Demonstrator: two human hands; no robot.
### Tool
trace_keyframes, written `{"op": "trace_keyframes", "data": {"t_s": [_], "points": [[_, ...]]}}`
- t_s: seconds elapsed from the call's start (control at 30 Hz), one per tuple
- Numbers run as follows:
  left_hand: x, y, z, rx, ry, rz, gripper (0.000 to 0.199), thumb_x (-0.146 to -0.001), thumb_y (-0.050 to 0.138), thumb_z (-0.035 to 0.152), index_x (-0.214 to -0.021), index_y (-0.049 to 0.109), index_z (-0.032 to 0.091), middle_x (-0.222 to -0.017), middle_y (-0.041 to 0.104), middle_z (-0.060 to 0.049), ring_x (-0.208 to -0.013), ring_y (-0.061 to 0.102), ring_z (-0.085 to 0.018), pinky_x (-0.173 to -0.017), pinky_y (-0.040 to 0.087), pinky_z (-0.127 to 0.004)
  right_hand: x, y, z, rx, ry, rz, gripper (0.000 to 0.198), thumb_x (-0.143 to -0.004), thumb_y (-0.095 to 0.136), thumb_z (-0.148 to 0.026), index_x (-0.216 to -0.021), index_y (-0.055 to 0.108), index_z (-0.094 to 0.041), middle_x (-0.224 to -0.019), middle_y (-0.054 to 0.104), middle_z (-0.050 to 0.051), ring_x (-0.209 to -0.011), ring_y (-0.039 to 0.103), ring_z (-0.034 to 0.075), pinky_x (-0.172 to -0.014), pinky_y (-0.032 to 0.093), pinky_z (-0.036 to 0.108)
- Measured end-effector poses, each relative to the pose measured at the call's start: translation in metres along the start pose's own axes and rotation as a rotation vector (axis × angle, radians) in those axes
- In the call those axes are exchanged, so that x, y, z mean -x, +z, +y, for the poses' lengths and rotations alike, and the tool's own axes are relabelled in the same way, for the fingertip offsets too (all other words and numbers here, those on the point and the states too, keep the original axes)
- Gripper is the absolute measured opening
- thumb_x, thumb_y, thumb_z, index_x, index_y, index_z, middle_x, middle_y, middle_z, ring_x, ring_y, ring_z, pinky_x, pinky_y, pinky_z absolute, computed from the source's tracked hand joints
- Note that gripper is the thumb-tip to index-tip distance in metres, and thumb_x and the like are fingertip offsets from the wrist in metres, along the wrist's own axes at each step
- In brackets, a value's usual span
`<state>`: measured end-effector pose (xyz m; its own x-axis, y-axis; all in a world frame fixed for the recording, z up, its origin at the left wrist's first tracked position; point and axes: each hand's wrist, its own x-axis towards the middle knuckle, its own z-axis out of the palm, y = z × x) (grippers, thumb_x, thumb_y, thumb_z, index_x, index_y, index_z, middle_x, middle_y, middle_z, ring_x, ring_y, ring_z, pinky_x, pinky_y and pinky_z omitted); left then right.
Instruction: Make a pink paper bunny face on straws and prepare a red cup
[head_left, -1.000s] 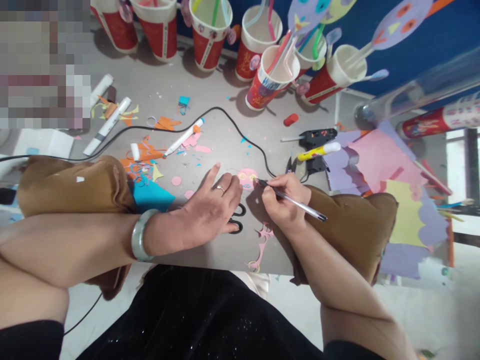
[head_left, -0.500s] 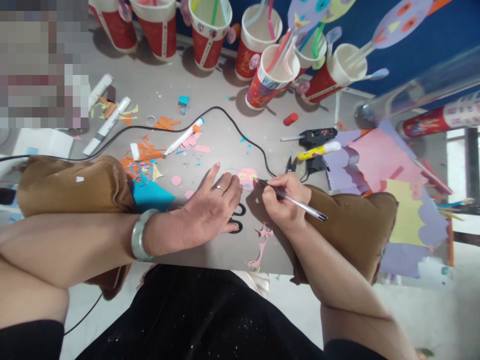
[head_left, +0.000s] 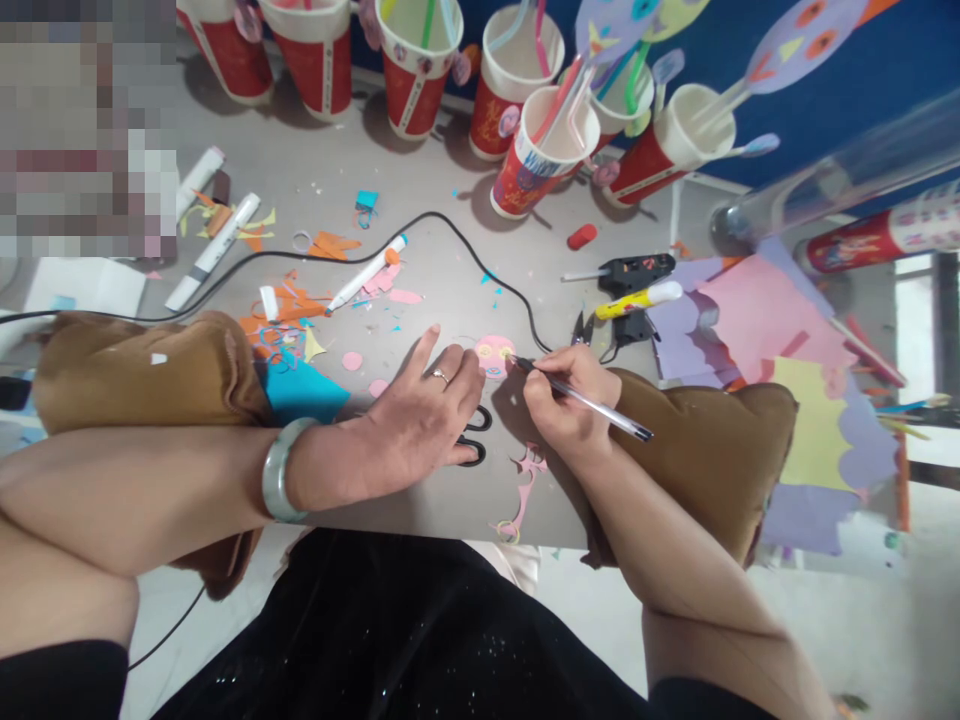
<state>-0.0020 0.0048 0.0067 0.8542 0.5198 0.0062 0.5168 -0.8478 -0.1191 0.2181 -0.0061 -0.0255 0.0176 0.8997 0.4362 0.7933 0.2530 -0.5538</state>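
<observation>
A pen (head_left: 592,398) with a clear barrel is gripped in my right hand (head_left: 574,400). Its tip meets the right side of a small pink paper face (head_left: 495,352) with yellow eyes and a blue mouth. My left hand (head_left: 420,410) rests palm down, fingers apart, fingertips at the left edge of the face; whether they press on the paper is hard to see. Under the left hand, black scissors handles (head_left: 480,420) stick out, and the blades are hidden. Pink paper scraps (head_left: 529,475) lie below the pen hand.
Red paper cups (head_left: 424,90) with straws line the back. A glue gun (head_left: 634,280) and a yellow marker (head_left: 637,300) lie right, near coloured paper sheets (head_left: 772,310). A black cable (head_left: 300,255) crosses the table. Brown cushions (head_left: 697,460) sit beneath both arms.
</observation>
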Motion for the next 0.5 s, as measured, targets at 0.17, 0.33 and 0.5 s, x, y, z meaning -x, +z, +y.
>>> {"op": "trace_keyframes", "data": {"t_s": [0.17, 0.33, 0.5], "points": [[0.0, -0.0011, -0.0006, 0.023, -0.003, -0.014, 0.09, -0.093, 0.06, 0.068, -0.148, 0.052, -0.003, -0.146, 0.058, -0.027, -0.129, 0.055, -0.038, -0.123, 0.037, -0.064, 0.0003, 0.0007, 0.0011, 0.002, -0.011, -0.005, 0.006, -0.082, 0.059, -0.028, -0.079, 0.055, -0.025, -0.055, 0.056, -0.005, -0.047, 0.053, 0.014, -0.047, 0.045, 0.028], [-0.0002, -0.0017, -0.0007, 0.06, -0.005, -0.021, 0.09, -0.093, 0.061, 0.065, -0.15, 0.049, -0.004, -0.148, 0.056, -0.028, -0.132, 0.054, -0.04, -0.122, 0.036, -0.067, 0.0017, 0.002, 0.0023, 0.022, 0.017, -0.003, 0.005, -0.081, 0.059, -0.029, -0.078, 0.056, -0.025, -0.057, 0.057, -0.004, -0.05, 0.055, 0.015, -0.05, 0.047, 0.028], [-0.0003, -0.003, -0.0006, 0.066, 0.001, -0.026, 0.089, -0.094, 0.061, 0.064, -0.15, 0.049, -0.005, -0.146, 0.057, -0.029, -0.132, 0.054, -0.04, -0.121, 0.035, -0.067, 0.0011, 0.0014, 0.002, 0.021, -0.008, -0.01, 0.005, -0.081, 0.059, -0.027, -0.078, 0.055, -0.025, -0.057, 0.056, -0.005, -0.049, 0.053, 0.014, -0.05, 0.046, 0.027]]}}
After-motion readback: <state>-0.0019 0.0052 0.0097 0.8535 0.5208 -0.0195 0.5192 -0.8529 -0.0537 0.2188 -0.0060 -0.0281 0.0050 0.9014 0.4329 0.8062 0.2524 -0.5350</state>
